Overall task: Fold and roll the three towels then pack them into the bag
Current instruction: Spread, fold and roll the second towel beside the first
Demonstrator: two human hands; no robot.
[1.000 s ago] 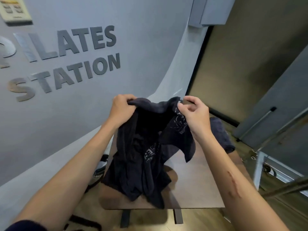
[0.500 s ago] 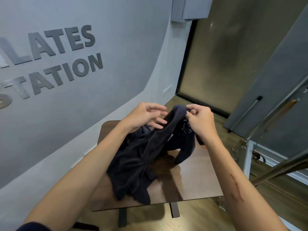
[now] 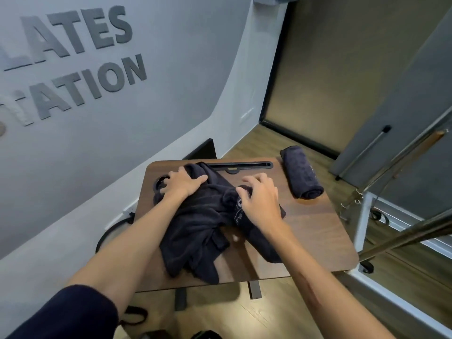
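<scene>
You are at the spreading-out stage with a crumpled dark towel (image 3: 195,231), which lies bunched across the middle of the wooden surface (image 3: 318,236), its loose end trailing toward 6 o'clock. Your left hand (image 3: 182,184) sits at about 10 o'clock on the heap, fingers curled over a fold of cloth and gripping it against the surface. Your right hand (image 3: 260,199) is at the centre, fingers bent and apparently pinching a ridge of the same towel near its printed mark.

One rolled towel (image 3: 302,176) already rests at 2 o'clock, well apart from your hands, so I judge the first of three done and this one barely begun. A third towel and the bag are not clearly in view.

Next, you likely need to find two corners, pull them apart and lay the cloth flat before folding. The heap is twisted, so expect layers to drag; keep clear of the slot (image 3: 241,165) at 12 o'clock.
</scene>
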